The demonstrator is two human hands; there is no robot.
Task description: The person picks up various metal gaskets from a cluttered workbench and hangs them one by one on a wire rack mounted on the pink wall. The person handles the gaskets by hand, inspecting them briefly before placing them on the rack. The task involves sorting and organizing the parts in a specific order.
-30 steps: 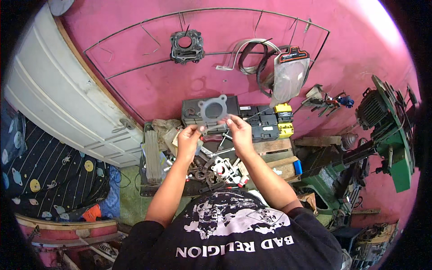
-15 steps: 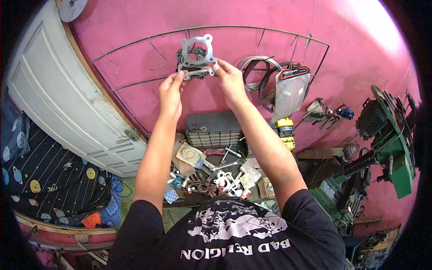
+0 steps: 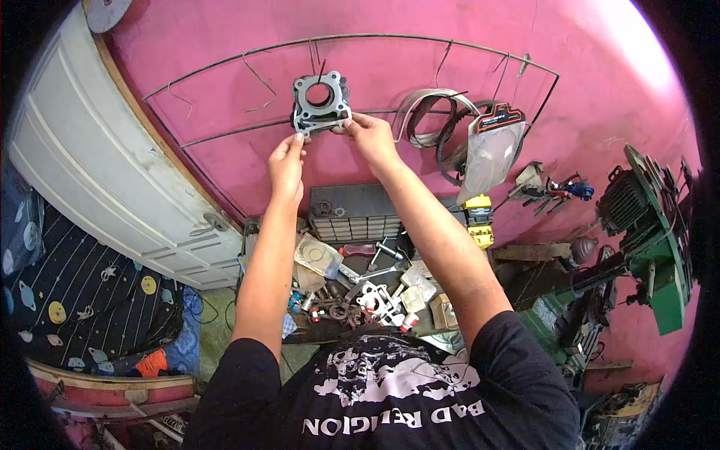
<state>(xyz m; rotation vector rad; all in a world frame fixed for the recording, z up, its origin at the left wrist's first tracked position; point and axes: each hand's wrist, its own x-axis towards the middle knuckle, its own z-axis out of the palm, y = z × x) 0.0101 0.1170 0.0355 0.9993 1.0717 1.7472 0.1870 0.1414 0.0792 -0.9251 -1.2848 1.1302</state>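
A flat grey metal gasket (image 3: 301,96) with a large round hole and bolt-hole lobes is held up against the pink wall, its ring facing me. My left hand (image 3: 286,166) pinches the lower left corner between thumb and fingers. At the lower right corner, my right hand (image 3: 373,141) is closed on the same gasket. Darker gaskets (image 3: 343,82) show behind its edges and overlap it. A wire hook (image 3: 323,71) passes down at the top of the round hole; how each piece hangs on it I cannot tell.
A bent metal rod rack (image 3: 375,35) with more wire hooks spans the wall. Belts (image 3: 417,120) and a clear plastic package (image 3: 491,154) hang at right. Below stand a drawer cabinet (image 3: 356,202) and a bench crowded with tools and parts (image 3: 375,300). A green machine (image 3: 660,262) is far right.
The gasket has come back against the darker ones, its ring now lined up with them. Both hands have shifted slightly, still gripping its lower edge.
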